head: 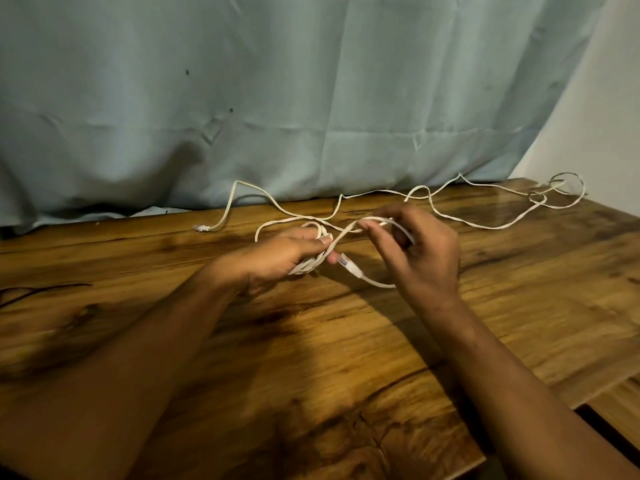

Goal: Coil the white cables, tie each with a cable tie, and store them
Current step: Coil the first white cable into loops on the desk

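Note:
A long white cable (pixel 485 226) sprawls in loose curves along the far side of the wooden table (pixel 311 358). My left hand (pixel 277 259) grips a few small loops of it near the table's middle. My right hand (pixel 420 251) pinches a strand of the same cable between thumb and fingers, just right of the loops. One clear plug end (pixel 348 265) sticks out between the two hands. The other plug end (pixel 202 228) lies at the far left. At the far right the cable forms a loose ring (pixel 568 190).
A pale blue cloth (pixel 277 98) hangs behind the table and touches its far edge. A thin dark wire (pixel 41 289) lies at the left edge. The table's near right corner (pixel 481 459) drops off, with a second wooden surface (pixel 620 407) beyond.

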Demonstrator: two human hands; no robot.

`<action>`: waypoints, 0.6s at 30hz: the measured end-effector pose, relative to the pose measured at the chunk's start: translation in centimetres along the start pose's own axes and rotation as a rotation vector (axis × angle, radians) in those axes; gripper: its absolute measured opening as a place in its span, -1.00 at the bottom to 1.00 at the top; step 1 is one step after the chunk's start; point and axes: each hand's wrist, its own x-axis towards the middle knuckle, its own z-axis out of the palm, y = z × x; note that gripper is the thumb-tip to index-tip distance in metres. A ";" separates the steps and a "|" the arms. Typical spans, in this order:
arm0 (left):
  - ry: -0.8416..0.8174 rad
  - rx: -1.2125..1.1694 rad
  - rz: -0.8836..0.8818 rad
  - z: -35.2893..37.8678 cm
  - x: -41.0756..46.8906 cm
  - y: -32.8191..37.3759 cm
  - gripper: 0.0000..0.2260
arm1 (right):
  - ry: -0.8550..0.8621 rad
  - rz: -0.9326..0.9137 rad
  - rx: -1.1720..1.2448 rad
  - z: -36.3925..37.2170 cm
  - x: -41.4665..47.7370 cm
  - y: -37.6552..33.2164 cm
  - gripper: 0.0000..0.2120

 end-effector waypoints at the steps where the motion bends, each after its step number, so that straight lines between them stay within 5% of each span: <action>1: -0.042 0.011 0.003 0.1 0.0 0.2 -0.73 | 0.031 0.063 0.051 -0.1 0.1 0.2 -0.85; 9: -0.320 -0.207 -0.083 1.0 -0.6 0.8 -0.77 | 0.093 0.302 0.280 -0.4 0.6 2.2 -0.87; 18: -0.444 -0.871 -0.031 -0.3 -0.9 1.8 -0.76 | -0.200 0.615 0.807 3.0 -0.9 2.9 -0.75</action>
